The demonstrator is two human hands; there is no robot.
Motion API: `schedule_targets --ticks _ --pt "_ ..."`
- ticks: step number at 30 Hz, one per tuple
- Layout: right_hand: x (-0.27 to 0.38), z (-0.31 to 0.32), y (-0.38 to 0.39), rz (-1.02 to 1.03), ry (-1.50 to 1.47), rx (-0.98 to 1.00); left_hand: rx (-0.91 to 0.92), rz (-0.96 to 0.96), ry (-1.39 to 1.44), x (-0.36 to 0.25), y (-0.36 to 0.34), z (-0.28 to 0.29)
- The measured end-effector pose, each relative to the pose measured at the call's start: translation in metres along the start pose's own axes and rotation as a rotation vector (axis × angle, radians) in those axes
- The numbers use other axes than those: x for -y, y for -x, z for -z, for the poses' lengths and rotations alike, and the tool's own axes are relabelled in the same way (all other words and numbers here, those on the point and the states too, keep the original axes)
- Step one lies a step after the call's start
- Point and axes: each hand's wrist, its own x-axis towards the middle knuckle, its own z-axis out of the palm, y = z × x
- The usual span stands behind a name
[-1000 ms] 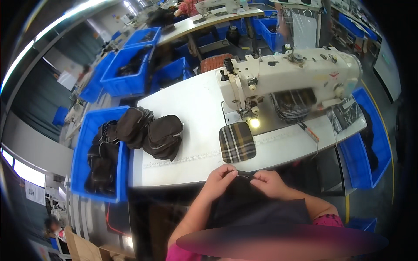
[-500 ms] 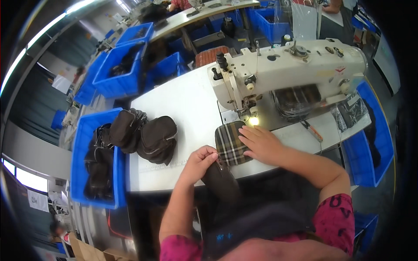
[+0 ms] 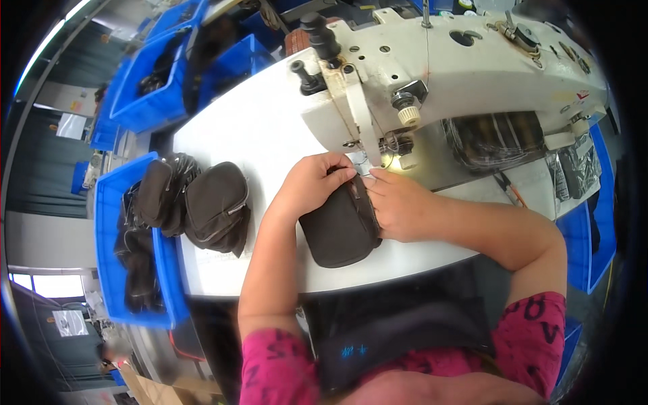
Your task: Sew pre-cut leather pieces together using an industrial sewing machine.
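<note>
A dark brown fabric pouch piece [image 3: 337,229] lies on the white sewing table [image 3: 256,135], its far end under the needle area of the cream sewing machine [image 3: 466,61]. My left hand [image 3: 312,183] grips the pouch's far left edge. My right hand [image 3: 398,202] presses flat on its right side, fingers pointing at the presser foot [image 3: 395,150]. The plaid piece is hidden under the pouch and my hands.
Two finished dark pouches [image 3: 216,206] lie at the table's left edge, beside a blue bin [image 3: 108,202] holding more. Dark plaid pieces [image 3: 496,138] are stacked under the machine arm. More blue bins [image 3: 152,81] stand behind. Scissors [image 3: 507,187] lie to the right.
My view has dropped much closer to the machine. Both hands have slid forward, bringing the dark pouch piece up over the plaid piece to the needle.
</note>
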Motion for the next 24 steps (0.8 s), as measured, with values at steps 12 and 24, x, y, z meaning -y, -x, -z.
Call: schedule_targets --ticks 12,24 --pt "0.018 0.016 0.005 0.052 0.213 -0.236 -0.076 -0.194 -0.133 0.018 -0.002 -0.006" --pt "0.025 0.008 0.013 0.048 0.231 -0.111 -0.156 -0.175 -0.388 0.007 0.002 -0.014"
